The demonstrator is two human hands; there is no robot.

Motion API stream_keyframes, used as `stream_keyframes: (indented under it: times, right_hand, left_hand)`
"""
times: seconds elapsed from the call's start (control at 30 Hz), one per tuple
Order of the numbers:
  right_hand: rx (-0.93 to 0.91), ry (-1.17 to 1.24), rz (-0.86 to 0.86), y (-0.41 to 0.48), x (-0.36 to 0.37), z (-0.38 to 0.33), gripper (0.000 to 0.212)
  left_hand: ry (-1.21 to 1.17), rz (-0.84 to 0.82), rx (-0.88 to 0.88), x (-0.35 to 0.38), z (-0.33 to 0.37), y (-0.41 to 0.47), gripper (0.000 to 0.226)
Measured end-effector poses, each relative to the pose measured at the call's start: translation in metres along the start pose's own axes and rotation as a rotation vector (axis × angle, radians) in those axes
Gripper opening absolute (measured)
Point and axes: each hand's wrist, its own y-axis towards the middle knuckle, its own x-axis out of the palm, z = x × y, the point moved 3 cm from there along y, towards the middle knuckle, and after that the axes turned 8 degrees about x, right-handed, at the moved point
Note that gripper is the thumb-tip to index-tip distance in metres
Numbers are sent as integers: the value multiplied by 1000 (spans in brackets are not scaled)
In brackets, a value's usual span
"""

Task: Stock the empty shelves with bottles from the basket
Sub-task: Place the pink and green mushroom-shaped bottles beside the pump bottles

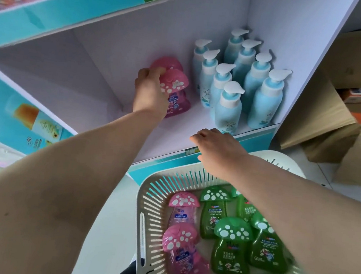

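While the left hand [151, 88] is gripping the front pink bottle [177, 91], its fingers and thumb are curling round the mushroom cap from the near-left side. The bottle is leaning slightly at the back of the shelf [163, 144]. Whether its base is sitting flat is hard to tell. A second pink bottle [164, 61] is standing just beyond the fingertips, touching or nearly touching the held one. The blue pump bottles [256, 78] are standing in rows a short way to the hand's right.

Letting go at this lean is probably risking a topple, since the wide cap is making the bottle top-heavy. It could knock the one behind it, or roll right into the pump bottles. Drawing the wrist back carelessly could also be dragging the cap along.

The left arm is lying fully stretched into the shelf, palm turned towards the bottle. The right hand [216, 150] is hovering over the shelf's front edge with fingers loosely bent, holding nothing. Below its wrist, the basket [158, 186] is holding two more pink bottles [183, 209] and several green bottles [229, 250].
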Motion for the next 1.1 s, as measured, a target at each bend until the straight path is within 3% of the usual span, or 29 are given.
stream_keyframes:
  times: [0.17,0.3,0.4,0.53,0.7,0.97,1.1]
  right_hand:
    - [6,-82,-43,-24,-9,3,42]
    - [-14,-127,-148,-59,4,-11,45]
    - [-7,-44,-238,-83,26,-26,38]
    - [16,64,-373,-91,72,-53,24]
    - [-26,94,-450,-83,128,-82,45]
    - [5,-77,-531,-88,166,-82,66]
    - [94,128,-590,-105,152,-62,69]
  left_hand:
    - [13,-179,147,-19,10,-57,40]
    - [-26,-475,169,-29,9,-113,29]
    - [104,-702,206,-30,3,-148,26]
    - [304,-914,445,-25,0,-180,37]
    - [524,-963,786,6,-12,-190,37]
    - [584,-1156,612,42,-31,-198,25]
    - [586,-1185,576,53,-32,-200,23]
